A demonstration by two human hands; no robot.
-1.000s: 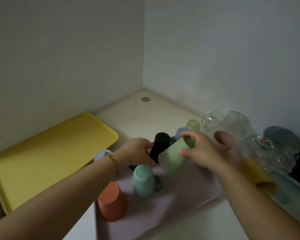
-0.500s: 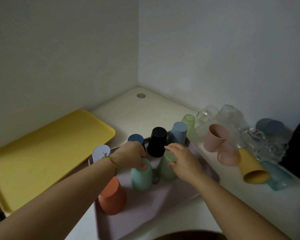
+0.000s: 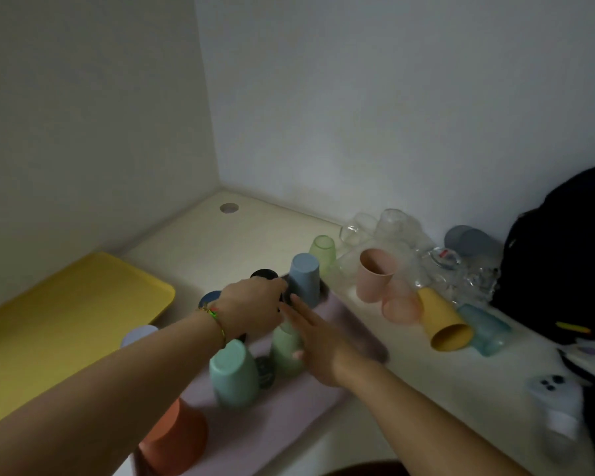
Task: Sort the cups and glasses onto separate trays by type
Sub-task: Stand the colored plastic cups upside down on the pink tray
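Note:
A lilac tray [image 3: 359, 333] holds upturned plastic cups: orange [image 3: 176, 441], teal [image 3: 234, 372], sage green [image 3: 284, 350], blue-grey [image 3: 303, 280], dark blue [image 3: 207, 298], white [image 3: 136, 336] and black [image 3: 264, 273]. My left hand [image 3: 255, 310] curls round the black cup's side and hides most of it. My right hand [image 3: 318, 338] lies with straight fingers over the sage green cup, thumb at its side. An empty yellow tray [image 3: 66, 321] sits to the left. Clear glasses [image 3: 392, 228] crowd the back right.
Right of the lilac tray are a light green glass [image 3: 323, 250], a pink cup [image 3: 375, 273], a pink glass [image 3: 401, 305], a yellow cup [image 3: 443, 324] and a teal glass [image 3: 485, 329], the last three lying down. A black bag [image 3: 564, 262] and a white device [image 3: 557, 393] are at far right.
The sage green cup was set upside down on the lilac tray and my right hand's fingers opened off it. My left hand moved from the teal cup to the black cup.

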